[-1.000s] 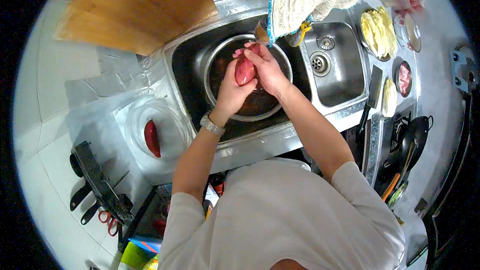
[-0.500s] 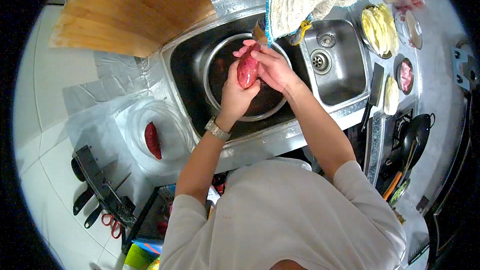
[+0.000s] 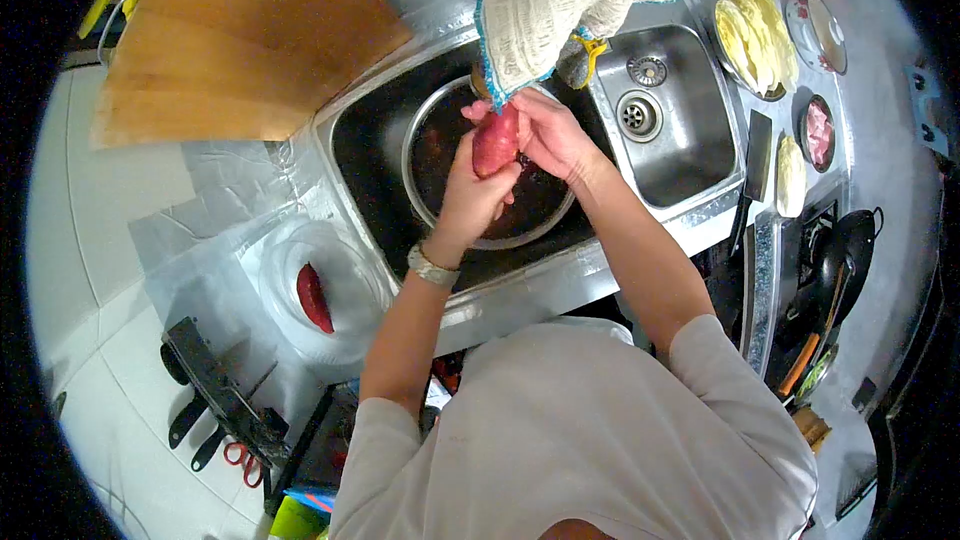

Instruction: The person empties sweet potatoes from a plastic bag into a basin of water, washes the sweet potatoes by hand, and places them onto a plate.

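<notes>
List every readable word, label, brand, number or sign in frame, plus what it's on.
No text is legible anywhere in view.
Reddish tuber in the hands: no label visible.
Wristband: any markings too small to read.
Green item at the bottom edge: cut off, nothing readable.
Pale blue object at far right: too blurred to read any marks.

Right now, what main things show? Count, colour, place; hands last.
Bowl: 1, clear, left
Sweet potatoes: 2, red, one held, one in bowl
Sink: 1, silver, centre
Basin: 1, silver, in sink
Cloth: 1, white, above sink
Board: 1, brown, upper left
Leaves: several, yellow, upper right
Cleaver: 1, grey, beside sink
Meat: some, pink, right
Wok: 1, black, right
Scissors: 1, red-handled, lower left
Watch: 1, silver, left wrist
Left hand, right hand: 2, bare, holding sweet potato
</notes>
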The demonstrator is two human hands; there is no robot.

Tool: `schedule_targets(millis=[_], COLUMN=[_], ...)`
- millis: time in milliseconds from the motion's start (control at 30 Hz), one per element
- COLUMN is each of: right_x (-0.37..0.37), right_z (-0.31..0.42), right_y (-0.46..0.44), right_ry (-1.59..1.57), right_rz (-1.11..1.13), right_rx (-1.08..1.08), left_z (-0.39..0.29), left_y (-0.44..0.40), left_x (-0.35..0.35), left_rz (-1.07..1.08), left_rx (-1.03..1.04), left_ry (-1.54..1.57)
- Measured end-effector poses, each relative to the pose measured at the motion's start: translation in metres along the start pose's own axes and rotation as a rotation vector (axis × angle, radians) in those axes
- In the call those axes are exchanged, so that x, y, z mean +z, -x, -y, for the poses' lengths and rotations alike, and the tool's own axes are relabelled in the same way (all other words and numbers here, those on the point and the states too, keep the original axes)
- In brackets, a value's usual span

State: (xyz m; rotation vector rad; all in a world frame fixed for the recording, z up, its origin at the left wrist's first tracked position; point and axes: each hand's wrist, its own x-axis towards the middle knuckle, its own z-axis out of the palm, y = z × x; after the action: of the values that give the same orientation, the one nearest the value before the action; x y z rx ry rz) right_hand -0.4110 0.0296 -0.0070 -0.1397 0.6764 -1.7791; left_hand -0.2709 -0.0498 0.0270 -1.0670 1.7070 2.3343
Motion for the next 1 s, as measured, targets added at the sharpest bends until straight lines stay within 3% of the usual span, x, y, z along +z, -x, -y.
schedule_targets(millis=[167, 267, 367, 433, 500, 567, 633, 667, 733, 767, 833, 867, 1000], right_x=[-0.006, -0.008, -0.006, -0.001, 0.006, 0.012, 0.012, 0.012, 0.008, 0.009, 0.016, 0.021, 0.023], right_z=[-0.009, -0.006, -0.011, -0.014, -0.016, -0.021, -0.021, -0.020, -0.015, -0.010, 0.002, 0.001, -0.001], right_y=[0.001, -0.001, -0.007, -0.014, -0.022, -0.031, -0.035, -0.033, -0.027, -0.022, -0.012, -0.017, -0.026], right_ry=[-0.124, -0.069, -0.011, 0.044, 0.111, 0.337, 0.342, 0.264, 0.076, 0.074, -0.164, -0.193, -0.187], right_rz=[0.064, -0.007, -0.069, -0.301, -0.394, -0.652, -0.658, -0.524, -0.371, -0.371, -0.169, -0.104, -0.089], right_rx=[-0.063, -0.031, -0.041, -0.055, -0.076, -0.110, -0.123, -0.160, -0.118, -0.119, 0.021, -0.005, 0.050], left_z=[0.005, 0.016, 0.025, 0.013, 0.009, 0.010, 0.014, 0.015, 0.015, 0.008, -0.010, -0.009, -0.003], left_y=[-0.006, -0.014, -0.016, -0.008, -0.010, -0.011, -0.016, -0.018, -0.020, -0.018, -0.012, -0.009, -0.015], left_x=[-0.006, -0.007, -0.006, 0.001, 0.004, 0.004, 0.000, -0.002, -0.011, -0.021, -0.039, -0.037, -0.042], left_rz=[0.039, 0.000, -0.117, -0.293, -0.309, -0.327, -0.383, -0.381, -0.158, -0.158, 0.387, 0.247, 0.346], left_rx=[0.054, 0.066, 0.371, 0.429, 0.412, 0.390, 0.472, 0.472, 0.337, 0.337, -0.177, -0.293, -0.294], left_ry=[0.118, -0.082, -0.398, -0.757, -0.902, -1.053, -1.042, -1.046, -0.491, -0.494, 0.391, 0.468, 0.634])
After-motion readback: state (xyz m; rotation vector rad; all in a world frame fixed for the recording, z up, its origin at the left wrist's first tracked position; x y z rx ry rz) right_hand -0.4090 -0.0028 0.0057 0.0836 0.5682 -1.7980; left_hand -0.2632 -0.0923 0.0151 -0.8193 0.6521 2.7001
